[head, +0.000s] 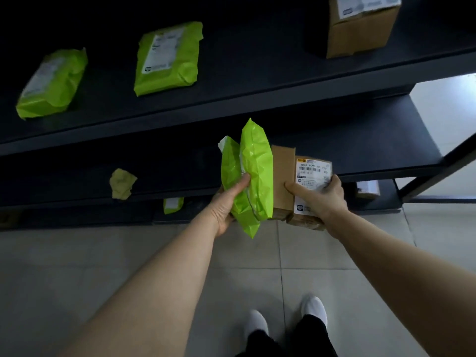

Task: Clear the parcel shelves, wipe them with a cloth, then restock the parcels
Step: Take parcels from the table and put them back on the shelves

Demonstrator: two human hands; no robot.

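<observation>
White shoes (257, 324) on pale tiled floor (128, 253). Bare arms reach forward. Left hand (226, 206) grasps two mailers (256, 168): glossy lime-green plastic, crinkled, upright, side by side, thumb across the front one. Right hand (323, 195) grasps the labelled box (313, 170), brown card with a white barcode label, thumb lying over its face, fingers wrapped round the right edge. Plain box (283, 173) is squeezed between it and the mailers. The whole bundle is pressed together, held just in front of the middle shelf (360, 140) edge.

Cloth (122, 183), yellow and crumpled, lies on the middle shelf, well left of the hands. On the bottom shelf (373, 204), a green parcel (173, 204) and a small box (367, 189), both partly hidden. On the top shelf (257, 73), two green bags (168, 57) lie flat, labels up, apart; carton (360, 24) far right. Shelves dark matte, room dim.
</observation>
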